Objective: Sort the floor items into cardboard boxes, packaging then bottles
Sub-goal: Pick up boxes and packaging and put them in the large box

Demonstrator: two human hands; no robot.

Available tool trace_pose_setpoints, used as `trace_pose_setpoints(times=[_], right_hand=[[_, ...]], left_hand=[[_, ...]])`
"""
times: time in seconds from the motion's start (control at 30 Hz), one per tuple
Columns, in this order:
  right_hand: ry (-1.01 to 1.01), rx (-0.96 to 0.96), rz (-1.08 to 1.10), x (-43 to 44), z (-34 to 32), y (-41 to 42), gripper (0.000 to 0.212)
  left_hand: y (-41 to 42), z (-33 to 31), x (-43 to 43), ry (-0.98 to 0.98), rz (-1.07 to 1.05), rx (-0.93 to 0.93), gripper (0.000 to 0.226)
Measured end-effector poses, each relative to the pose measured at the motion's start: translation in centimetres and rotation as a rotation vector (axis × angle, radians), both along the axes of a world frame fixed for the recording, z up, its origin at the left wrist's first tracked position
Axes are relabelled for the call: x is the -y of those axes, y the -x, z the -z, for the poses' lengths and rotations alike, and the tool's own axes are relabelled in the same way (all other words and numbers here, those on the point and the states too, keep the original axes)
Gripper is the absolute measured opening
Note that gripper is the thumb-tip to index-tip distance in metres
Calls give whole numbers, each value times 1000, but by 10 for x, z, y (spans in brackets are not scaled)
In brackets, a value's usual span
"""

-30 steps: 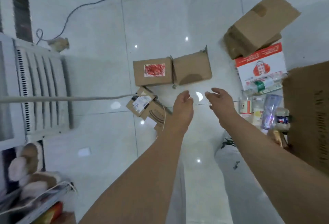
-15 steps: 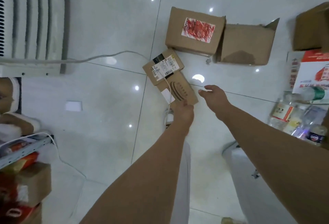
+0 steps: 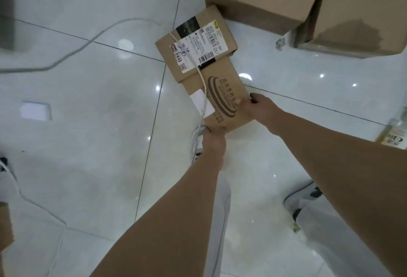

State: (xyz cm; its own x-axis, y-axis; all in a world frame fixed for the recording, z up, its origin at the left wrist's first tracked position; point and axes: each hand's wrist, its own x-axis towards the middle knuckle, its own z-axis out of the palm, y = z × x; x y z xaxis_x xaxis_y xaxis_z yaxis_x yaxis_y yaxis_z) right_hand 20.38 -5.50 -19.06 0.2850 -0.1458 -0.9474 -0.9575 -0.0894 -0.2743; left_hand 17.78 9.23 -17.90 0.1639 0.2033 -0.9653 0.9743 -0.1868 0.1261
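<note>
Bare forearms (image 3: 171, 206) reach out above loose, light grey trousers (image 3: 334, 246).

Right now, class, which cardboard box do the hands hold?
The box with the brown oval print: left hand at its near end, right hand on its side. The box with the shipping label lies untouched.

Hands, one second earlier to now. Both hands hung open in the air above the floor a second ago; half a second ago they were nearing the printed box (image 3: 222, 92). Now both are on it. The left hand (image 3: 214, 139) has closed on the box's near end, fingers curled under the edge. The right hand (image 3: 258, 108) grips its right edge, thumb laid on the top face. The view has dropped closer to the floor, and most of the bottles at right have left the frame.
</note>
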Motion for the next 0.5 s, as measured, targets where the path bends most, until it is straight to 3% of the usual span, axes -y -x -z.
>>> trace_pose_setpoints(times=[0.1,0.23,0.33,0.43,0.5], right_hand=[[-15,28,30,-2,-1,14,57],[74,12,19,17,-36,44,76],[79,-52,200,43,-74,72,66],[45,-73,417,74,-115,97,49],[76,-23,512,98,-148,109,48]], left_hand=[[3,-6,6,3,-21,-51,50],[19,-46,19,21,63,-61,35],[30,-85,42,23,144,-37,20],[38,-123,78,65,205,-53,46],[38,-156,105,74,256,-40,49]])
